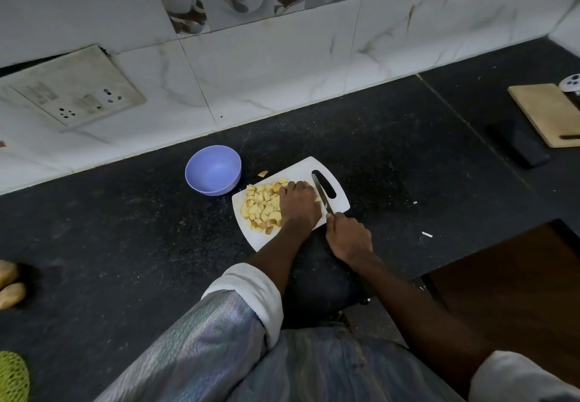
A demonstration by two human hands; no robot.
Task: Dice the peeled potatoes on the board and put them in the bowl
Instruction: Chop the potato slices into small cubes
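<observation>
A white cutting board [340, 200] lies on the dark counter. A pile of yellow potato dice [262, 207] covers its left half. My left hand [299, 205] lies on the board to the right of the pile, fingers curled down over a potato piece that is mostly hidden beneath them. My right hand [346, 238] grips the handle of a knife [320, 192], whose blade lies along the board just right of my left hand. An empty purple bowl [213, 170] stands left of the board. One stray dice [263, 174] sits on the counter between bowl and board.
Two unpeeled potatoes [9, 285] lie at the far left edge, with a green mesh bag [12, 376] below them. A wooden board [549, 112] and a black phone [518, 142] are at the far right. A brown surface [508, 279] is at the right near me.
</observation>
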